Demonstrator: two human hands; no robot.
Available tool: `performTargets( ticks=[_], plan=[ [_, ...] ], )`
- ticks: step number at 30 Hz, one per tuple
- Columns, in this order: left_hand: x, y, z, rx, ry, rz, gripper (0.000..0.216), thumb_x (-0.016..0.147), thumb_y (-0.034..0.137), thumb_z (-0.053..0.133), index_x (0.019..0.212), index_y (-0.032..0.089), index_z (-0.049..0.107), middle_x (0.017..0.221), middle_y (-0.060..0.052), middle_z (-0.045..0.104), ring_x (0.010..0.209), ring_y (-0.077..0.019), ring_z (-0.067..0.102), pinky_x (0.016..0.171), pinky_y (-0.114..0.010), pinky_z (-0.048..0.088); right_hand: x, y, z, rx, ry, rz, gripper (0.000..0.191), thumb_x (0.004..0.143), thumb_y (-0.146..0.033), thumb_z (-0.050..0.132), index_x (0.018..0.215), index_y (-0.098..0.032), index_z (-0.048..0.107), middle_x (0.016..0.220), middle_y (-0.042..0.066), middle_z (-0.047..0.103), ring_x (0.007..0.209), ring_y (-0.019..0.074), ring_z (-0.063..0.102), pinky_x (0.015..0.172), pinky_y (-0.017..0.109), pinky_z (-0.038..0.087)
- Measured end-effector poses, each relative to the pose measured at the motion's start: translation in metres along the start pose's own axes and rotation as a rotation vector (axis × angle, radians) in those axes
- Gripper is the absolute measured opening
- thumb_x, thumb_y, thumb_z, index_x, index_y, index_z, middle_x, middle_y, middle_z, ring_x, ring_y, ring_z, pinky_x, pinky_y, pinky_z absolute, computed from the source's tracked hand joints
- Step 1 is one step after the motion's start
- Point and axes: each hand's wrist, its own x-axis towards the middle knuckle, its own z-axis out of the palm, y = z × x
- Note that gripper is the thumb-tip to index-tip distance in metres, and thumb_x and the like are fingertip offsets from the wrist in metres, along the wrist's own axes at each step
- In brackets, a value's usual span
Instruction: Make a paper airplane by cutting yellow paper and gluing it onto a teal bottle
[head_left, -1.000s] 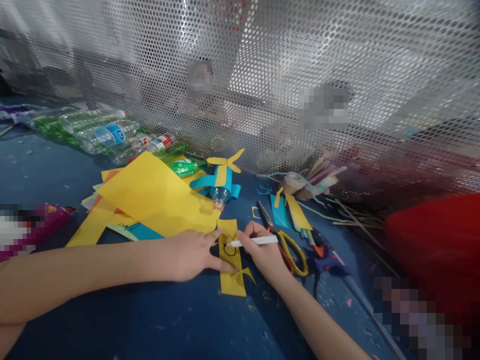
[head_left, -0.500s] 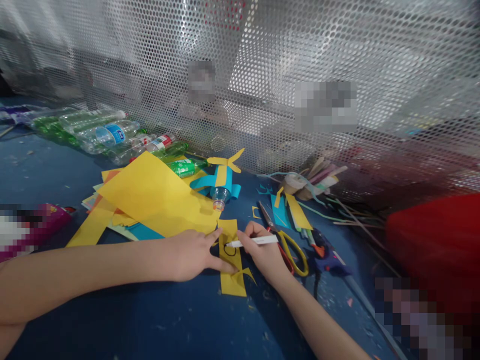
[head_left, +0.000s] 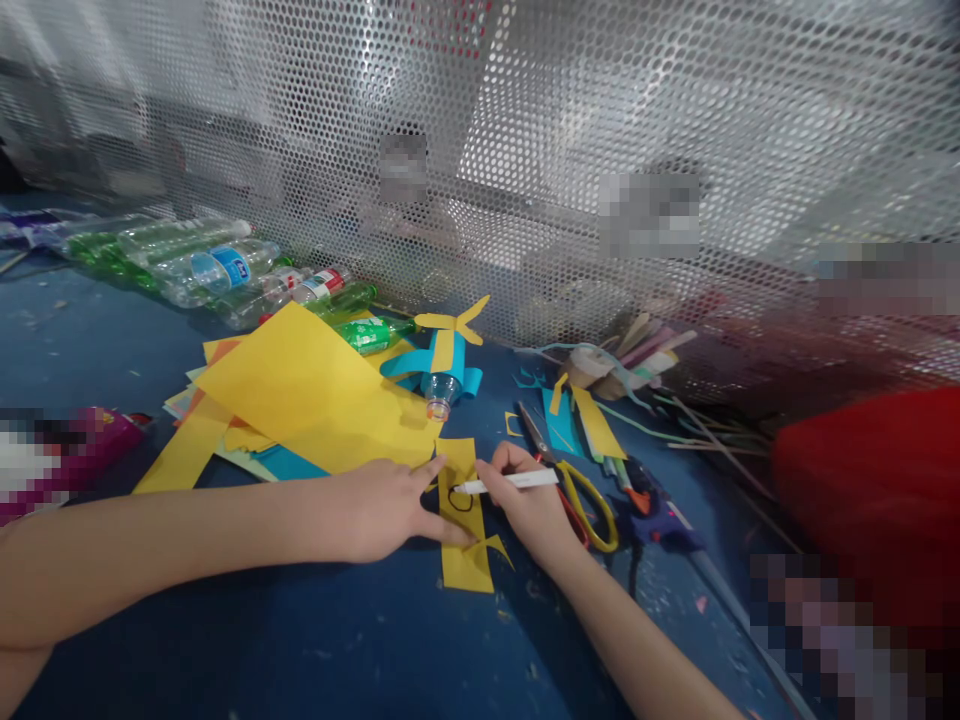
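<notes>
A strip of yellow paper (head_left: 466, 570) lies on the blue surface in front of me, with a dark curved outline drawn near its middle. My left hand (head_left: 382, 510) rests at its left side, thumb and forefinger spread across the strip. In my right hand (head_left: 525, 500) is a white marker (head_left: 517, 483), its tip on the paper at the outline. Scissors (head_left: 589, 505) with yellow and red handles lie just beyond the right hand. Behind the strip stands a cap-down plastic bottle (head_left: 444, 385) wrapped in blue and yellow paper, with yellow blades on top.
Stacked coloured paper (head_left: 300, 390) lies at left, with several plastic bottles (head_left: 225, 268) behind it. A perforated metal screen (head_left: 315, 120) closes the far side. Paper scraps (head_left: 562, 425), a blue glue gun (head_left: 667, 520) and a roll of tape (head_left: 589, 365) are at right.
Hardly anything differs. The marker tip stays at the drawn outline, and both hands keep nearly the same place.
</notes>
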Motion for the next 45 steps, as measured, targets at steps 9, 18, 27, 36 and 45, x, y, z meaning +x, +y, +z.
performTargets(
  ticks=[9,18,27,36,45],
  plan=[
    [-0.0012,-0.0011,-0.0009,-0.037,-0.021,0.016,0.057,0.089,0.017,0.042,0.134,0.051,0.034,0.15,-0.008,0.027,0.096,-0.0292,0.062,0.071,-0.039,0.051,0.0008,-0.0008,0.0008,0.004,-0.018,0.031,0.03,0.073,-0.035,0.059,0.055,-0.023,0.038,0.043,-0.008,0.038,0.042,0.009,0.032,0.043,0.023,0.024],
    [0.0006,-0.0016,0.0012,-0.066,-0.025,-0.002,0.059,0.088,0.017,0.044,0.134,0.053,0.034,0.153,-0.005,0.021,0.1,-0.0311,0.061,0.073,-0.041,0.051,0.0017,-0.0021,0.0021,0.001,-0.028,0.022,0.03,0.074,-0.035,0.059,0.056,-0.023,0.038,0.043,-0.008,0.038,0.042,0.0088,0.032,0.043,0.022,0.024],
    [0.0011,-0.0017,0.0035,-0.127,-0.013,-0.014,0.059,0.087,0.014,0.045,0.133,0.051,0.038,0.154,-0.004,0.018,0.108,-0.0311,0.057,0.081,-0.041,0.048,0.0034,-0.0002,0.0038,-0.027,-0.032,0.005,0.031,0.075,-0.039,0.061,0.058,-0.022,0.04,0.045,-0.007,0.042,0.045,0.0099,0.036,0.045,0.023,0.027],
    [0.0016,-0.003,0.0075,-0.182,-0.009,-0.04,0.06,0.087,0.014,0.045,0.131,0.053,0.038,0.155,-0.003,0.01,0.107,-0.031,0.057,0.084,-0.046,0.047,0.0064,0.0037,0.0063,-0.086,0.02,-0.029,0.028,0.076,-0.043,0.062,0.064,-0.022,0.047,0.054,-0.005,0.048,0.051,0.0121,0.041,0.049,0.025,0.032],
    [0.0028,-0.0022,0.0071,-0.185,-0.052,-0.053,0.059,0.088,0.015,0.044,0.132,0.053,0.036,0.155,-0.003,0.01,0.108,-0.0321,0.057,0.084,-0.05,0.046,0.0076,-0.0005,0.0085,-0.065,0.067,-0.001,0.026,0.074,-0.044,0.062,0.068,-0.022,0.05,0.057,-0.004,0.052,0.054,0.0137,0.046,0.051,0.026,0.036]
  ],
)
